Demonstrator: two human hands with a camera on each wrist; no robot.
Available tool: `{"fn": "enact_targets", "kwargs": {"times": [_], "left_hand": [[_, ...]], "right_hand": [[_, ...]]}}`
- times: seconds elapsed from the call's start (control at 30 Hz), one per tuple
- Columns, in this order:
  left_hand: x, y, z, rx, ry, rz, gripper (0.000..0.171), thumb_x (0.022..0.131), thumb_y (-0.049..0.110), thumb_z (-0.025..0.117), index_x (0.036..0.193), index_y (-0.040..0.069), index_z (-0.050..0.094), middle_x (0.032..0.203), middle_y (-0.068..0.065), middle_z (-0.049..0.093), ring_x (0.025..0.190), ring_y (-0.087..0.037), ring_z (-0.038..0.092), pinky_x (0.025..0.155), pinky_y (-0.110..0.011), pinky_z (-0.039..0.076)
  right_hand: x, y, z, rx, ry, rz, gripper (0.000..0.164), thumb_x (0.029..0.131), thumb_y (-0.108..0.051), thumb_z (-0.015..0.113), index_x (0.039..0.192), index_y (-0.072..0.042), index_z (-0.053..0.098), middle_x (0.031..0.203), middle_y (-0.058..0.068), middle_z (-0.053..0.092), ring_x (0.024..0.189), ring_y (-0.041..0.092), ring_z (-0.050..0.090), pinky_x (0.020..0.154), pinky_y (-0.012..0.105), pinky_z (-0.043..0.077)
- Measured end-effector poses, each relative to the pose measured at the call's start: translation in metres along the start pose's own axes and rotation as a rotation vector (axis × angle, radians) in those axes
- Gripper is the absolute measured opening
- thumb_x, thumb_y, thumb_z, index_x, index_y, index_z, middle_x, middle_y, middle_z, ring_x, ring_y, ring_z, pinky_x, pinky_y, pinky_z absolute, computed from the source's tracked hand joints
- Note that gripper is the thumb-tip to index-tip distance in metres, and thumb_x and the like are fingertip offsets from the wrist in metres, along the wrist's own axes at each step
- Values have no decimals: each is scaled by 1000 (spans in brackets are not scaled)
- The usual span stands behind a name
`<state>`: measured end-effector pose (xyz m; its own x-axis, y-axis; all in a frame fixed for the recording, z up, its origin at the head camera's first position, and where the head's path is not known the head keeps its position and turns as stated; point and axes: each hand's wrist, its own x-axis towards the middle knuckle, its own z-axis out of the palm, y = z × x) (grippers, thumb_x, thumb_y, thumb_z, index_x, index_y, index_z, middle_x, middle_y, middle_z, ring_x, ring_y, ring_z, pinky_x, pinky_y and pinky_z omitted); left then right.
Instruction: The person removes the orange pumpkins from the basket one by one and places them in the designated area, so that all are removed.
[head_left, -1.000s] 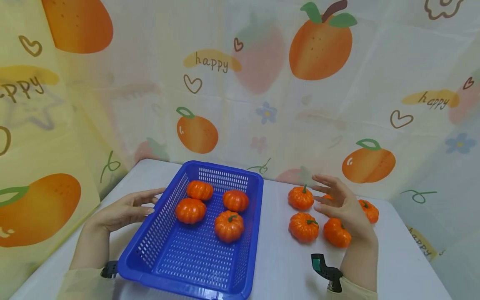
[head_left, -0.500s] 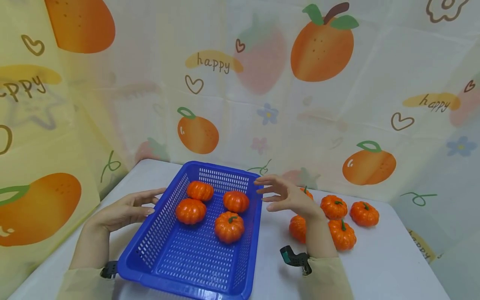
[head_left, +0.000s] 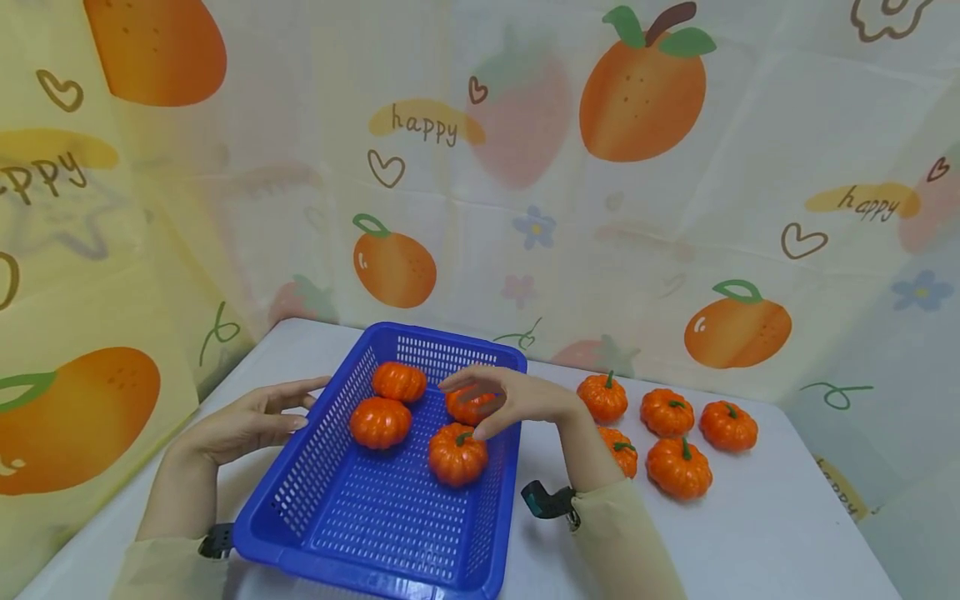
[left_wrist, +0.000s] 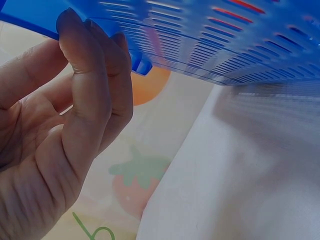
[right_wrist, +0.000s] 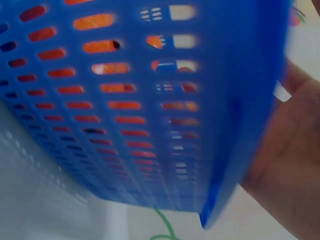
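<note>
- Pumpkins (head_left: pixel 381 422), orange, small: four inside the basket, toward its far half; one shows an upright green stem.
- Lettering: "happy" (head_left: pixel 426 125), brown script on a yellow smear, on the fruit-print cloth (head_left: pixel 300 108); repeated at right and lower right, and cut off at the left edge to "ppy".
- Basket (head_left: pixel 386 521), blue, slotted walls and floor, set on the white bench (head_left: pixel 787 533).
- Loose pumpkins (head_left: pixel 679 469): five, green-stemmed, on the bench to the right of the basket; one partly hidden by an arm.
- Left hand (head_left: pixel 251 423): fingers loosely bent, thumb apart, at the left rim; cannot tell how firmly it touches.
- Right hand (head_left: pixel 521 398): fingers and thumb spread, above the basket's right side, thumb tip near the stemmed pumpkin; cannot tell whether it touches.
</note>
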<state>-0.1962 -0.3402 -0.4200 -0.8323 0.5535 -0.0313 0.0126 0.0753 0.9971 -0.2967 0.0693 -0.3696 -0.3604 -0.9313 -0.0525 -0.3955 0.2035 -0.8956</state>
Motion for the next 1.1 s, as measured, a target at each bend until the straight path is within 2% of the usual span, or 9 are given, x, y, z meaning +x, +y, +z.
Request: {"fn": "enact_targets", "kwargs": {"times": [0.1, 0.27, 0.4, 0.57, 0.63, 0.83, 0.97, 1.1], "left_hand": [[0, 0, 1, -4, -2, 1, 60, 100, 1, 43, 156, 4, 22, 119, -1, 60, 101, -9, 68, 91, -30, 58], [1, -2, 1, -12, -2, -4, 60, 100, 1, 44, 156, 5, 24, 118, -1, 60, 100, -9, 68, 91, -30, 59], [2, -2, 1, -14, -7, 0, 60, 100, 0, 43, 156, 4, 22, 118, -1, 60, 100, -9, 69, 90, -30, 59], [1, -2, 0, -5, -6, -8, 60, 100, 1, 43, 156, 3, 21, 118, -1, 60, 100, -9, 69, 90, -30, 59], [1, -2, 0, -2, -5, -8, 60, 101, 1, 43, 156, 3, 21, 118, -1, 60, 100, -9, 69, 90, -30, 59], [0, -2, -1, -3, -11, -5, 60, 101, 0, 42, 156, 4, 21, 119, 0, 60, 100, -9, 69, 91, -30, 59], [0, -2, 0, 3, -15, -2, 60, 101, 1, 42, 156, 4, 21, 119, 0, 60, 101, -9, 68, 91, -30, 59], [0, -1, 0, -3, -12, 4, 60, 101, 1, 42, 156, 3, 20, 119, -1, 60, 101, -10, 69, 90, -30, 59]], "right_hand": [[9, 1, 3, -39, -49, 58, 65, 84, -16, 73, 144, -19, 47, 150, 7, 47, 141, 39, 43, 112, 54, 43], [19, 2, 6, -77, -154, 124, 66, 84, -16, 74, 144, -24, 47, 152, 11, 46, 144, 39, 39, 115, 51, 41], [26, 4, 8, -113, -236, 154, 72, 81, -15, 76, 146, -21, 46, 154, 14, 43, 146, 36, 37, 120, 46, 35], [34, 4, 12, -145, -334, 166, 82, 75, -14, 78, 149, -15, 43, 156, 10, 40, 147, 32, 34, 120, 36, 33], [37, 6, 14, -161, -359, 166, 83, 74, -15, 78, 149, -16, 43, 156, 7, 40, 145, 28, 35, 119, 34, 33], [46, 10, 25, -222, -398, 194, 84, 70, -10, 78, 147, -22, 46, 152, 2, 44, 131, 9, 43, 113, 29, 39], [50, 12, 33, -262, -397, 256, 82, 69, -6, 79, 143, -27, 50, 146, -2, 49, 122, 7, 46, 104, 23, 45], [51, 13, 38, -296, -363, 299, 76, 69, -5, 81, 135, -33, 56, 137, -9, 53, 119, 8, 48, 99, 23, 48]]}}
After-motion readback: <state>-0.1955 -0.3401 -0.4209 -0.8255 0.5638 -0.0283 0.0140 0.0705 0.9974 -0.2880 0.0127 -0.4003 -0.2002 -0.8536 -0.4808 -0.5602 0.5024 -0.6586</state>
